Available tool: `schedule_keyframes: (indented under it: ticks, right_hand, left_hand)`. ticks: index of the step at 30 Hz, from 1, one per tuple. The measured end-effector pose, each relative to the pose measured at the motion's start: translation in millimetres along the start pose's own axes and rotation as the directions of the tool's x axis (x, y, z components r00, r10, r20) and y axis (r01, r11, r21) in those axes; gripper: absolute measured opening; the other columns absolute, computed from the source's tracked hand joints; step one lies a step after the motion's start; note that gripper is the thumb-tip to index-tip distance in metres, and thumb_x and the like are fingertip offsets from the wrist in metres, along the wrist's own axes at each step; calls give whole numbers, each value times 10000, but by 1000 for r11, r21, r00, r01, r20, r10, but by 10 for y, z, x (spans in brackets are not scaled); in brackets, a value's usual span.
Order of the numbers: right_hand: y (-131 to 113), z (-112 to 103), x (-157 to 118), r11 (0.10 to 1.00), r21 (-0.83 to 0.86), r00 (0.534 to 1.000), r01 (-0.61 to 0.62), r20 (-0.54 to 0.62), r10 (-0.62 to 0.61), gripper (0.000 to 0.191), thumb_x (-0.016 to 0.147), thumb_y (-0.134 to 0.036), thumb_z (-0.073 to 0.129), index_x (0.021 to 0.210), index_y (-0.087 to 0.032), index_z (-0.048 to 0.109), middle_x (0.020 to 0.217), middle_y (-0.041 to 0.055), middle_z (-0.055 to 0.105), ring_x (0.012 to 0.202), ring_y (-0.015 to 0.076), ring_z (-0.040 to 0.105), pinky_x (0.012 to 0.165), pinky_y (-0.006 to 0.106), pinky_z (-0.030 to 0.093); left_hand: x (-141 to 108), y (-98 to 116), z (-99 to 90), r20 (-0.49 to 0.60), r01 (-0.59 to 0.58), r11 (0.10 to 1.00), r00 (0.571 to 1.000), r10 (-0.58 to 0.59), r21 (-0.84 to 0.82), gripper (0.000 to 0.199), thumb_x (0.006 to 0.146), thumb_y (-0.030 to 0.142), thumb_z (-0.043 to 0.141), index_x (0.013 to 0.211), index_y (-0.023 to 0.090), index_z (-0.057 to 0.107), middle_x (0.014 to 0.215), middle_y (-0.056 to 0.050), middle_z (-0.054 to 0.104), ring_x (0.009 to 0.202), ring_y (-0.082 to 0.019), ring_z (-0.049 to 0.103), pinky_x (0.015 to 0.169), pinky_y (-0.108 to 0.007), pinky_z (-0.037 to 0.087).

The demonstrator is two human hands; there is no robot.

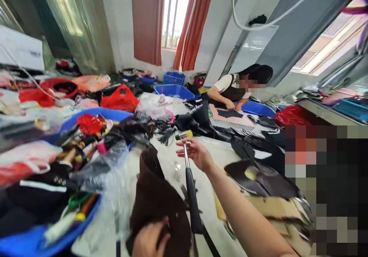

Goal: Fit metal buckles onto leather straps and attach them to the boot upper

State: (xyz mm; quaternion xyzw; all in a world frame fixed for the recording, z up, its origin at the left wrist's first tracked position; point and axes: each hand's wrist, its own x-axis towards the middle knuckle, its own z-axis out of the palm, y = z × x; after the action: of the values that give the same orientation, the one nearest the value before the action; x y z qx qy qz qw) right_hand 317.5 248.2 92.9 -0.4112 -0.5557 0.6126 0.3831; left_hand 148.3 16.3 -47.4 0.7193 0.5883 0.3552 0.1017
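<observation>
My right hand (199, 154) reaches forward over the table, its fingers loosely around the metal shaft of a hammer (192, 190), just below the head. The head has a yellow end, and the long black handle points back toward me. At the bottom my left hand (151, 239), blurred, is closed on a dark brown piece that looks like a leather or fabric bag part (158, 195). This piece stands up in folds to the left of the hammer. Dark straps run under and beside the hammer handle.
A blue bin (83, 214) with tools and plastic bags stands at left. Black cut pieces (258, 176) and a beige block (267, 207) lie at right. Across the table a person (230, 92) handles flat pieces. A red bag (120, 99) lies farther back. The right edge is pixelated.
</observation>
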Motion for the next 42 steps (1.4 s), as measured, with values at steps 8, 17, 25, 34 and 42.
schedule_keyframes:
  ticks: [8,17,25,34,42]
  right_hand:
    - [371,-326,-1861,947,-321,987,0,155,53,330,874,-350,551,1153,-296,381,1007,7,667,470,84,537,426,219,412]
    - [756,-299,-2396,554,-761,940,339,247,-236,332,889,-160,473,1160,-229,651,963,90,717,861,227,668,760,353,527]
    - [1040,-55,-2028,349,-822,852,449,277,-444,548,886,-71,389,1393,-252,492,1011,103,663,887,218,651,775,343,564]
    - [1077,104,-2119,317,-774,792,548,358,-495,673,892,-45,351,1499,-333,306,1006,105,651,845,226,674,697,344,595]
    - [1109,298,-2252,275,-740,768,614,479,-425,739,847,-10,360,1516,-313,273,969,114,656,819,241,655,667,364,593]
  left_hand:
    - [-172,171,96,-179,-66,991,980,86,116,357,890,330,601,1209,192,520,1069,-102,658,881,-228,673,780,-383,584]
    - [-448,203,1,-209,28,984,978,9,175,225,880,302,607,1055,162,627,967,-87,629,910,-266,598,800,-439,534]
    - [-488,241,63,-225,99,993,971,-83,61,162,874,286,609,971,182,687,878,-62,639,847,-248,615,751,-403,530]
    - [-484,286,52,-224,189,982,957,-182,8,141,858,286,631,951,206,701,870,-51,646,846,-242,612,751,-395,524]
    - [-507,291,47,-243,339,937,905,-349,-84,493,773,258,730,1214,167,531,834,-13,656,752,-210,613,717,-363,530]
